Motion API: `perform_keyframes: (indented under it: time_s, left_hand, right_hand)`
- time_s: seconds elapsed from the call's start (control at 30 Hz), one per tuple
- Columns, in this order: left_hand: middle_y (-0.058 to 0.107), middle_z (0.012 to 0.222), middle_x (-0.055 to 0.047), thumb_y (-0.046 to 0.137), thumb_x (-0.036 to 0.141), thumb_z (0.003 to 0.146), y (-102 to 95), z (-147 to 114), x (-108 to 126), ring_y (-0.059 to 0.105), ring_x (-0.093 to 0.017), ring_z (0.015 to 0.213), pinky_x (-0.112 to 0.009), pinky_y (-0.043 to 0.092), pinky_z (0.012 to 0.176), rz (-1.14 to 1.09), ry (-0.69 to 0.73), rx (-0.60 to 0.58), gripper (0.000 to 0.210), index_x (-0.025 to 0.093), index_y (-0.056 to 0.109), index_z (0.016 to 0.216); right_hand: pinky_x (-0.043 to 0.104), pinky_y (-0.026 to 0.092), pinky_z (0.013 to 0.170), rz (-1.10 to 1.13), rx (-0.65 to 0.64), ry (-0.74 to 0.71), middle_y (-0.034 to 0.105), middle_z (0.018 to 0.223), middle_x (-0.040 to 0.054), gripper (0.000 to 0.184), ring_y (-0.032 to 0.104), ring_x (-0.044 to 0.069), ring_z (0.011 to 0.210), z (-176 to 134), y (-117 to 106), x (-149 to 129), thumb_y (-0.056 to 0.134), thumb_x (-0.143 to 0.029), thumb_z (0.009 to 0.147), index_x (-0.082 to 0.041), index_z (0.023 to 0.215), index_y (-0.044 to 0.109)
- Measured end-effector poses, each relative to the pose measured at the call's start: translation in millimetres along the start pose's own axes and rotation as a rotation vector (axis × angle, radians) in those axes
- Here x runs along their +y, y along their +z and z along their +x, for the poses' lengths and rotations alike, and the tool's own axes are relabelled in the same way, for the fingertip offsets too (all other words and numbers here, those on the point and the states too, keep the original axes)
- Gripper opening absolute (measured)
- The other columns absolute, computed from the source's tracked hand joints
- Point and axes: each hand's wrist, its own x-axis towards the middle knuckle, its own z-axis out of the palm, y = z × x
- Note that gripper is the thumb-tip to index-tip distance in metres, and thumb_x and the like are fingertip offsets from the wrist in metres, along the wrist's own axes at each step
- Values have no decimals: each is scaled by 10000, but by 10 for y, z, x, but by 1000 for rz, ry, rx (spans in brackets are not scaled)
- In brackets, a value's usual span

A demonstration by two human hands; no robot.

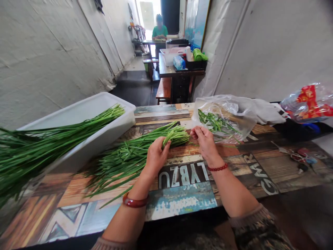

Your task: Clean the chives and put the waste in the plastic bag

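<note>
My left hand [157, 152] is closed round a few green garlic chives [168, 138], whose pale ends poke out past the thumb. Beneath and behind it, a pile of chives [130, 151] lies across the patterned table, leaves fanning toward the lower left. To the right of those ends, my right hand [204, 140] is pinched shut, thumb against fingers; whatever sits in the pinch is too small to name. Just beyond the right hand, a clear plastic bag [234, 121] lies open with green scraps [215, 121] in it.
A white bin [104, 100] at the left holds long chives that hang over its side. Keys [299, 156] and a red-printed plastic package [309, 100] lie at the right. Farther back stand a bench [164, 88], a table with containers [170, 71], and a seated person in green [159, 32].
</note>
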Motion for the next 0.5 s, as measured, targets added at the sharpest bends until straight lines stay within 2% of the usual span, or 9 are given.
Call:
perform_keyframes:
  time_s: [0.1, 0.17, 0.27, 0.33, 0.4, 0.5]
  left_hand:
    - [627, 799, -12, 496, 325, 913, -50, 18, 13, 556, -148, 752, -249, 419, 713, -75, -84, 35, 170, 191, 592, 871]
    - [645, 826, -12, 528, 329, 893, -69, 24, 22, 568, -151, 780, -251, 426, 733, -115, -116, 42, 163, 188, 610, 892]
    - [631, 770, -6, 523, 337, 891, -65, 23, 9, 548, -143, 730, -247, 420, 699, -164, -157, 44, 198, 176, 622, 829]
    - [588, 703, 7, 513, 362, 895, -52, 19, -16, 512, -131, 676, -237, 407, 652, -193, -185, 39, 240, 174, 616, 787]
    - [542, 661, 17, 511, 392, 897, -39, 14, -47, 485, -124, 645, -228, 396, 617, -236, -203, 32, 264, 173, 616, 792]
    - [526, 653, 18, 500, 420, 906, -29, 9, -82, 485, -120, 629, -227, 405, 607, -314, -213, 29, 293, 169, 626, 823]
  right_hand:
    - [311, 493, 706, -250, -138, -104, 707, 796, 45, 349, 629, 180, 749, 29, -61, -1, 478, -474, 931, -206, 819, 671]
    - [345, 488, 786, -465, -218, -243, 718, 889, 58, 262, 638, 208, 848, 19, -71, -4, 496, -388, 939, -218, 870, 684]
    - [391, 452, 883, -774, -253, -434, 694, 989, 86, 150, 606, 244, 960, -9, -77, -11, 538, -255, 916, -217, 946, 680]
    - [406, 440, 885, -919, -254, -475, 677, 992, 98, 122, 584, 258, 959, -18, -89, -13, 565, -214, 894, -212, 947, 675]
    - [404, 436, 865, -982, -241, -474, 667, 953, 98, 92, 573, 259, 926, -12, -104, -7, 578, -203, 883, -211, 894, 669]
    - [379, 442, 835, -885, -225, -433, 662, 903, 87, 118, 581, 241, 885, 9, -107, 5, 536, -218, 905, -207, 860, 644]
